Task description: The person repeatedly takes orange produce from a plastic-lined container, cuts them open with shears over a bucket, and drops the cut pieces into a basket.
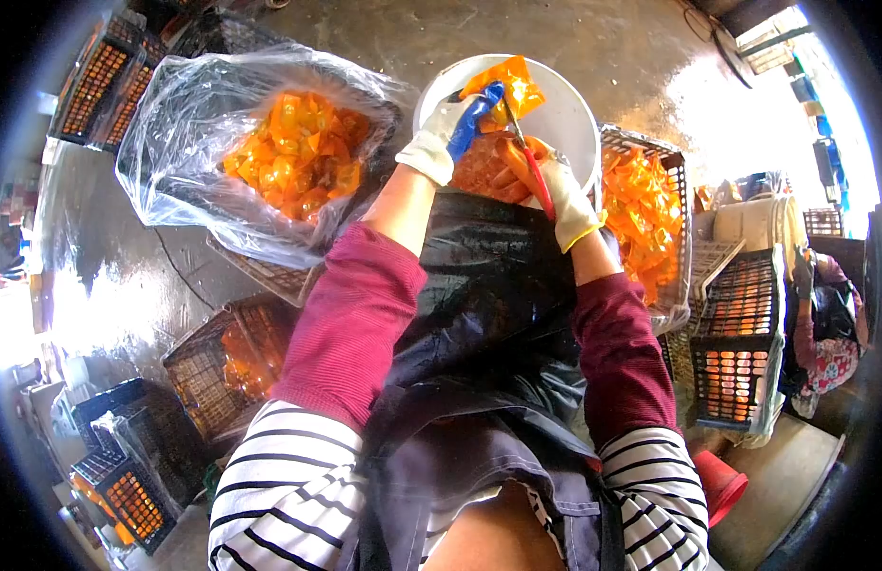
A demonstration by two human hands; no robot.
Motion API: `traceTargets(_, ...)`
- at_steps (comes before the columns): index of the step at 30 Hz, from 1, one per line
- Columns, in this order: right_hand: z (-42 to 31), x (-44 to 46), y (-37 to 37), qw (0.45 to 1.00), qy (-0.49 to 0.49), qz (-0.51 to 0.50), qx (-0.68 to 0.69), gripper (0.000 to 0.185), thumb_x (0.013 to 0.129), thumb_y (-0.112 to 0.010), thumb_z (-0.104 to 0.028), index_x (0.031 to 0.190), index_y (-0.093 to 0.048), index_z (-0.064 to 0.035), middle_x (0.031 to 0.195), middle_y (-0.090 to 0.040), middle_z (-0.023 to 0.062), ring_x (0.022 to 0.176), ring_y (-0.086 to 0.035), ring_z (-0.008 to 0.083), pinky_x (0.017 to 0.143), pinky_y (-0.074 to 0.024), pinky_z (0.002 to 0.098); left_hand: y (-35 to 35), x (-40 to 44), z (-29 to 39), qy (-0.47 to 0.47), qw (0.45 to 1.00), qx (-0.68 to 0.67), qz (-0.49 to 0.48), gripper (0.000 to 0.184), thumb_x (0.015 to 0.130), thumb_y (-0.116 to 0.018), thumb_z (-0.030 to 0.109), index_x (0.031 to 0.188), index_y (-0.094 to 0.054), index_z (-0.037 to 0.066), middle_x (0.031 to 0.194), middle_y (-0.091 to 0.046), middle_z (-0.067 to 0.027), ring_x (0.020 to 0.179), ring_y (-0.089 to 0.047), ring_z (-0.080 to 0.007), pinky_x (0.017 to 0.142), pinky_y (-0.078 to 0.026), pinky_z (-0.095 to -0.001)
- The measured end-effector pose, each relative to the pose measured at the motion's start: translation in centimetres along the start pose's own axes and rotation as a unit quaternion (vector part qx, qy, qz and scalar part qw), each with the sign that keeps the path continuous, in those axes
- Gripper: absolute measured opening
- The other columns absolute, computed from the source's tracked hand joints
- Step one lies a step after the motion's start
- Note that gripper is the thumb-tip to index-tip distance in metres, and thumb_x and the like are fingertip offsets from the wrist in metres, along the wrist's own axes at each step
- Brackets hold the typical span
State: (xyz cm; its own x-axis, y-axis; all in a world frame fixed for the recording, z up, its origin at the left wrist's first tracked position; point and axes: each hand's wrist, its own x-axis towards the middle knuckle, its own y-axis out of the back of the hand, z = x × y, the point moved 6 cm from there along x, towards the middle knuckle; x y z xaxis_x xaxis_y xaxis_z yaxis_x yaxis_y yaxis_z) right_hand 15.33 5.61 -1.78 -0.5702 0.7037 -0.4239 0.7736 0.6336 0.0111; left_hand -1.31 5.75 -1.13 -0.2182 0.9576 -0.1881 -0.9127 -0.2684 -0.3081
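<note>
Scissors [539, 181] in closed right grip [564, 193] — left grip [453, 133] seemingly pinches orange packet [519, 86].

Blazing light, bent edges!
We're catching white daylight from the upper right, glare bleaching the shiny floor [612, 40] on both sides; our view bows into black corners, smeary at its rim, reasonably crisp mid-frame.

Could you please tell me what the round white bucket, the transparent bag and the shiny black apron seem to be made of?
The round white bucket looks like rigid plastic, smooth with a soft sheen, given its even wall. The large transparent bag seems thin, glossy plastic film: it crinkles and catches highlights. The shiny black apron may be vinyl or coated cloth; its folds gleam.
</note>
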Motion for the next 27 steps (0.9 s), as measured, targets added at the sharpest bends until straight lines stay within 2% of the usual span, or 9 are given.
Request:
traceTargets(5,-0.2,-0.4,1.5,0.99,0.063,0.056,-0.109,0.029,0.088,-0.061,-0.031,0.104,-0.065,-0.007,0.079,-0.068,0.0097,0.068,-0.065,0.0173,0.063,-0.0494,0.031,0.9,1.6,-1.5,-0.037,0.985,0.168,0.013,0.04,0.09,-0.06,0.019,0.125,-0.051,0.002,0.116,-0.06,-0.0084,0.102,-0.059,-0.0162,0.089,-0.048,-0.0239)
traceTargets(8,-3.0,-1.3,2.1,0.924,0.181,0.137,-0.308,0.029,0.087,-0.06,-0.034,0.102,-0.064,-0.0091,0.084,-0.067,0.0139,0.074,-0.065,0.0239,0.067,-0.0482,0.0332,-0.2,-0.8,2.2,-0.076,0.948,0.305,0.05,0.041,0.088,-0.059,0.015,0.126,-0.05,0.002,0.116,-0.06,-0.0092,0.102,-0.058,-0.0151,0.09,-0.047,-0.0254)
traceTargets(12,-6.1,-4.3,1.6,0.887,0.191,0.207,-0.367,0.027,0.086,-0.06,-0.036,0.097,-0.064,-0.0116,0.087,-0.064,0.0174,0.078,-0.062,0.0319,0.07,-0.0472,0.0362,-1.2,-2.9,3.4,-0.01,0.99,0.137,0.026,0.043,0.087,-0.058,0.013,0.128,-0.049,0.004,0.116,-0.06,-0.0105,0.107,-0.056,-0.0177,0.094,-0.045,-0.0277)
traceTargets(15,-6.5,-4.0,1.5,0.844,0.222,0.226,-0.433,0.023,0.086,-0.061,-0.035,0.093,-0.064,-0.013,0.086,-0.063,0.0171,0.078,-0.061,0.0337,0.069,-0.047,0.0374,0.3,-1.2,1.3,0.04,0.953,0.296,-0.049,0.045,0.086,-0.061,0.015,0.128,-0.049,0.004,0.115,-0.06,-0.0099,0.105,-0.057,-0.0181,0.093,-0.046,-0.028)
traceTargets(17,-5.4,-3.4,1.8,0.814,0.246,0.24,-0.468,0.02,0.086,-0.06,-0.033,0.092,-0.065,-0.0143,0.087,-0.063,0.0163,0.078,-0.061,0.0338,0.068,-0.0468,0.0381,-0.1,-1.9,2.0,-0.044,0.926,0.368,-0.066,0.042,0.084,-0.063,0.024,0.12,-0.056,0.003,0.111,-0.062,-0.0152,0.102,-0.06,-0.0235,0.089,-0.046,-0.0325)
traceTargets(21,-2.1,-0.7,2.9,0.867,0.272,0.212,-0.358,0.017,0.086,-0.061,-0.023,0.098,-0.064,-0.0119,0.08,-0.064,0.0085,0.071,-0.06,0.0212,0.061,-0.0469,0.0311,0.2,-2.3,4.2,-0.107,0.744,0.659,0.016,0.047,0.08,-0.065,0.042,0.111,-0.061,0.007,0.102,-0.063,-0.0216,0.095,-0.062,-0.0329,0.084,-0.048,-0.0416)
traceTargets(24,-0.9,0.5,3.5,0.945,0.222,0.166,-0.176,0.029,0.089,-0.06,-0.021,0.114,-0.059,-0.0052,0.082,-0.064,0.0054,0.068,-0.061,0.0142,0.057,-0.0473,0.0263,3.0,-3.9,4.8,-0.187,0.788,0.585,0.052,0.052,0.079,-0.066,0.042,0.123,-0.055,0.015,0.107,-0.063,-0.0193,0.097,-0.061,-0.0361,0.085,-0.049,-0.0418)
traceTargets(25,-1.3,-0.6,3.7,0.963,0.172,0.176,-0.114,0.031,0.091,-0.056,-0.022,0.116,-0.057,-0.0036,0.084,-0.065,0.0054,0.067,-0.061,0.0159,0.058,-0.0483,0.0269,6.2,-3.1,3.5,-0.234,0.831,0.496,0.092,0.053,0.078,-0.073,0.033,0.123,-0.055,0.011,0.104,-0.066,-0.0116,0.094,-0.064,-0.0256,0.085,-0.049,-0.0395)
traceTargets(27,-0.7,-1.0,4.9,0.962,0.151,0.191,0.12,0.04,0.095,-0.043,-0.033,0.12,-0.053,-0.0023,0.092,-0.067,0.0094,0.067,-0.061,0.0182,0.06,-0.0493,0.0282,11.3,-5.2,4.3,-0.103,0.919,0.359,0.125,0.054,0.079,-0.073,0.031,0.124,-0.054,0.009,0.108,-0.065,-0.0092,0.096,-0.062,-0.0214,0.086,-0.048,-0.0344)
